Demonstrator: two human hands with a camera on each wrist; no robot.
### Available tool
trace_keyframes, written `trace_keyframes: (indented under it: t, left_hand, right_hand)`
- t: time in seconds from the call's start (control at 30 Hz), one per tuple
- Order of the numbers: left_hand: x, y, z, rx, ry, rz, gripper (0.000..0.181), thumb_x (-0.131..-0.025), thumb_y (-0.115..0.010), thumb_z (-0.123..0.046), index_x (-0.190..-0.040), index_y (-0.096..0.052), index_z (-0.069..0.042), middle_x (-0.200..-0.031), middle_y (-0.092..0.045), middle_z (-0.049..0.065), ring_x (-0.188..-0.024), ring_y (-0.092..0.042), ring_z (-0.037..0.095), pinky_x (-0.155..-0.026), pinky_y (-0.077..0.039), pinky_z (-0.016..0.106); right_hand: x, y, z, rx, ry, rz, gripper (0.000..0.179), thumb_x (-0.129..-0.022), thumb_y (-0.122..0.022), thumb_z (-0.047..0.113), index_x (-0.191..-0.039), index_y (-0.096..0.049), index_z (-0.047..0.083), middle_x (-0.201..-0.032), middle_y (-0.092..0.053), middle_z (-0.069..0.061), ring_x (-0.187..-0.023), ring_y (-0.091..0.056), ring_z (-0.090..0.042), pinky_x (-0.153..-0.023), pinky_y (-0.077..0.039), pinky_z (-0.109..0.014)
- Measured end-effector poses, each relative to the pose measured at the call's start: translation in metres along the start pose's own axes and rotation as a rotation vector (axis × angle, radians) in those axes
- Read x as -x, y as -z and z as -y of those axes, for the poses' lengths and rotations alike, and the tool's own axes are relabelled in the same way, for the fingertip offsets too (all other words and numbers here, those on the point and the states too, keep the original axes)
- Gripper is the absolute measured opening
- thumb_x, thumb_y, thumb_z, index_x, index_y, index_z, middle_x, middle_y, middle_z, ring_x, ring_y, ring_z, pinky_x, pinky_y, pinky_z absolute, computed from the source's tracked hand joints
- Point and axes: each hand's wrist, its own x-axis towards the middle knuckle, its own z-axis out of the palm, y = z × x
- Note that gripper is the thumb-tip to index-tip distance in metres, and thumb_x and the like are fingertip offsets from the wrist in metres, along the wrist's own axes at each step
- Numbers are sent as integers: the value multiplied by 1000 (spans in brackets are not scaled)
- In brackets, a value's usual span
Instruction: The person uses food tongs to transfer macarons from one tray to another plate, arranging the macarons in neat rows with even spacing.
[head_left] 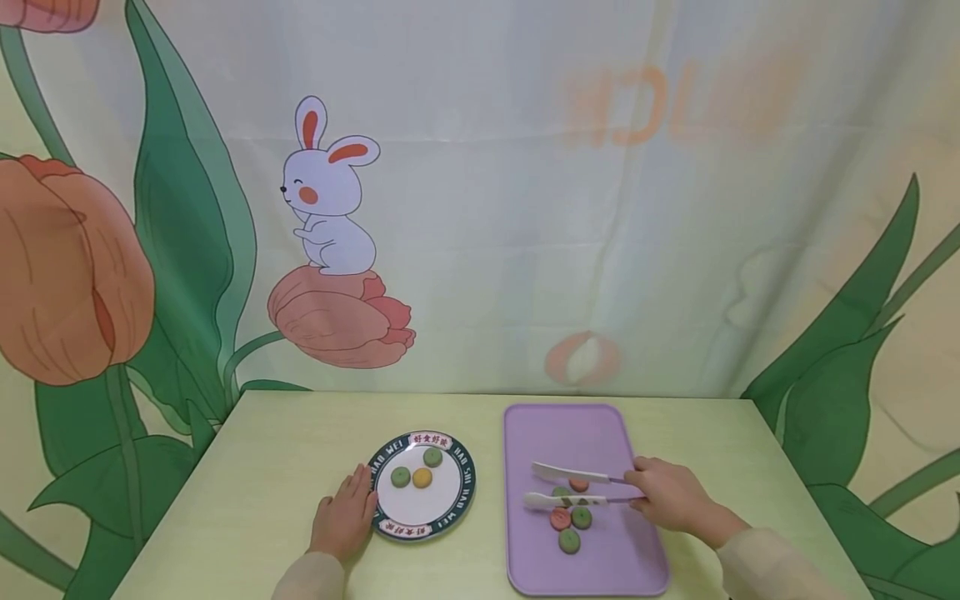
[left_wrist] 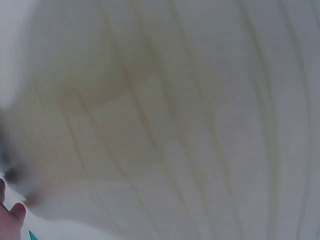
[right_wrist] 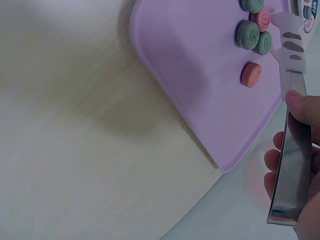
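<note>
Holding pale-tipped tongs (right_wrist: 291,170) in the right-hand grip (head_left: 667,494), curling fingers and thumb round the metal handle. Pointing the tongs leftward over the right edge of the purple tray (head_left: 570,429), and parting the two arms with a wide gap above the group of round discs. Crossing over a green disc (head_left: 560,492) with the nearer arm, passing close to a pink disc (head_left: 579,484) with the farther one; being unable to tell any contact there. Showing five discs on the tray, three green and two pink, mostly bunching close together. Resting the left-hand grip (head_left: 345,515) on the counter (head_left: 300,450), extending its fingers straight against the left rim of the plate (head_left: 427,510). Carrying two green discs and a yellow disc (head_left: 422,477) on the plate's white middle. Facing a printed cloth (head_left: 480,208) with a white rabbit (head_left: 337,242) sitting on a tulip (head_left: 330,312).
</note>
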Motion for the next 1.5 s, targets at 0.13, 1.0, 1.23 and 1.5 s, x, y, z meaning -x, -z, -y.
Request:
trace_keyframes:
  t: [0.13, 1.0, 1.23, 1.5]
  left_hand:
    - [1, 1, 0, 5, -1, 4, 54, -94, -29, -34, -138, -26, -2, -143, -28, 13, -128, -32, 34, -96, -31, 57]
    - [2, 5, -1, 13, -24, -16, 53, -94, -32, -32, -137, -28, -1, -142, -30, 14, -126, -34, 35, -95, -33, 57]
    - [2, 4, -2, 8, -13, 9, 54, -94, -32, -32, -138, -26, -2, -143, -28, 14, -127, -33, 34, -96, -31, 57]
    - [2, 4, -2, 11, -6, 14, 54, -94, -31, -33, -138, -26, -2, -144, -28, 14, -128, -32, 34, -96, -31, 57]
  right_hand:
    - [1, 0, -1, -13, -18, 29, 16, -68, -72, 23, -76, -59, 16, -69, -43, 9, -58, -37, -6, -44, -29, -20]
    - [15, 6, -7, -27, -72, 31, 17, -67, -72, 21, -79, -63, 16, -67, -40, 9, -57, -37, -6, -43, -29, -20]
    - [16, 4, -9, -36, -69, 37, 15, -67, -71, 21, -78, -62, 15, -66, -41, 8, -56, -37, -6, -42, -28, -21]
    - [18, 9, -11, -64, -54, 63, 14, -69, -71, 20, -77, -61, 15, -66, -41, 8, -55, -36, -6, -42, -28, -21]
